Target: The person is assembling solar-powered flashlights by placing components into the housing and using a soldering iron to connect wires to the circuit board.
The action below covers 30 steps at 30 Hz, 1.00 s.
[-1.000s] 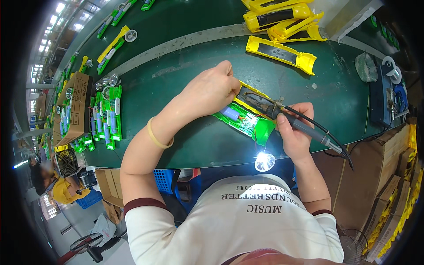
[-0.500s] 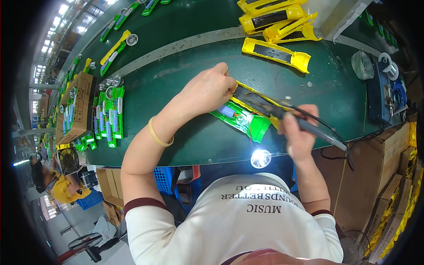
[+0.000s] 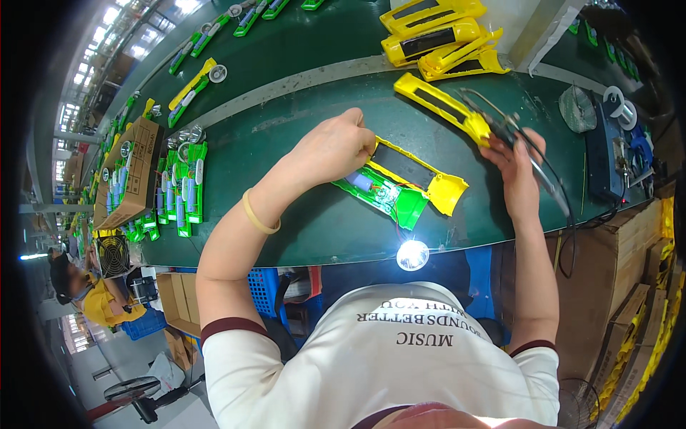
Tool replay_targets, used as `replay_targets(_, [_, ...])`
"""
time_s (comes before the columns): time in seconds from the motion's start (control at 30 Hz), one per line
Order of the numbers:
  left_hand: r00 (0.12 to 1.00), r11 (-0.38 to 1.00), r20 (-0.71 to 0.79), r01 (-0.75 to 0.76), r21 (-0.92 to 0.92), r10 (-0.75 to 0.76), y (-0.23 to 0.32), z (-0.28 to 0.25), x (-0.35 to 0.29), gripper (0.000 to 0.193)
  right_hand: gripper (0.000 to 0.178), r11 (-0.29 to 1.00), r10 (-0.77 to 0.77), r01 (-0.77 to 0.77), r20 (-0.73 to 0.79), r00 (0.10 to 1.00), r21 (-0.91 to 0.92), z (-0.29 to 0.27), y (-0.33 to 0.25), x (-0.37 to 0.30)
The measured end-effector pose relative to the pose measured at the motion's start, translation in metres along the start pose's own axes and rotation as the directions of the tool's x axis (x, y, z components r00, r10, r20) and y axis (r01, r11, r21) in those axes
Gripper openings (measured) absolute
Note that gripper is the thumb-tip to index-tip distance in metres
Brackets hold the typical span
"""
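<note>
My left hand (image 3: 339,146) is closed in a pinch at the far ends of a yellow flashlight shell half (image 3: 448,191) and a green shell half (image 3: 410,207); its fingertips are partly hidden. Inside the green half lie a blue battery cell (image 3: 359,180) and a small circuit board. A lit lamp reflector (image 3: 412,255) hangs from it by thin wires at the table's near edge. My right hand (image 3: 516,159) grips a soldering iron (image 3: 547,177) with a dark cable, blurred by motion. Its fingers touch the flared end of another yellow shell half (image 3: 436,102).
More yellow shell halves (image 3: 429,39) are piled at the back. Green assemblies with batteries (image 3: 180,193) and a cardboard box (image 3: 136,171) stand at the left. To the right are a blue soldering station (image 3: 607,154) and a solder spool (image 3: 620,107). Farther left is another person (image 3: 107,300).
My right hand has moved up and right with the soldering iron, away from the shell by my left hand. The other yellow shell half has tilted more steeply under its fingers.
</note>
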<state>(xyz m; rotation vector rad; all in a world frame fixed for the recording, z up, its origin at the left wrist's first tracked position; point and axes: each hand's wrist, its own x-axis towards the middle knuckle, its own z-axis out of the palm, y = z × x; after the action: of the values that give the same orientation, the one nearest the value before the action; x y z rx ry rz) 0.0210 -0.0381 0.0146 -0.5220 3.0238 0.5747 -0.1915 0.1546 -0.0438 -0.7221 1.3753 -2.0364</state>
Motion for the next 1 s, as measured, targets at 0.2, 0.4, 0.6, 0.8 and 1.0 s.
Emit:
replay_targets(0.2, [1.000,0.999,-0.002,-0.030,-0.014,0.030,-0.002,-0.013,0.008,0.011,0.029,0.992,-0.093,0.092,0.010,0.996,0.090,-0.011,-0.004,-0.053])
replay_targets(0.4, [0.901,0.913,-0.159,-0.388,0.123,0.404,-0.020,0.002,0.025,0.012,0.030,0.986,-0.055,0.060,-0.032,0.998,0.156,0.004,0.002,-0.045])
replay_targets(0.6, [0.946,0.879,0.031,-0.288,-0.379,0.323,-0.013,-0.001,-0.035,0.036,0.034,0.991,-0.067,0.069,-0.020,0.998,0.115,0.007,0.003,-0.047])
replay_targets(0.8, [0.972,0.912,-0.151,-0.222,-0.346,0.179,-0.055,0.001,-0.051,0.036,0.037,0.996,-0.059,0.061,-0.032,0.998,0.070,0.002,0.005,-0.046])
replay_targets(1.0, [0.799,0.937,-0.491,0.272,-0.219,-0.347,-0.203,-0.043,0.022,0.048,0.034,0.997,0.027,-0.028,0.010,1.000,0.076,0.003,0.004,-0.040])
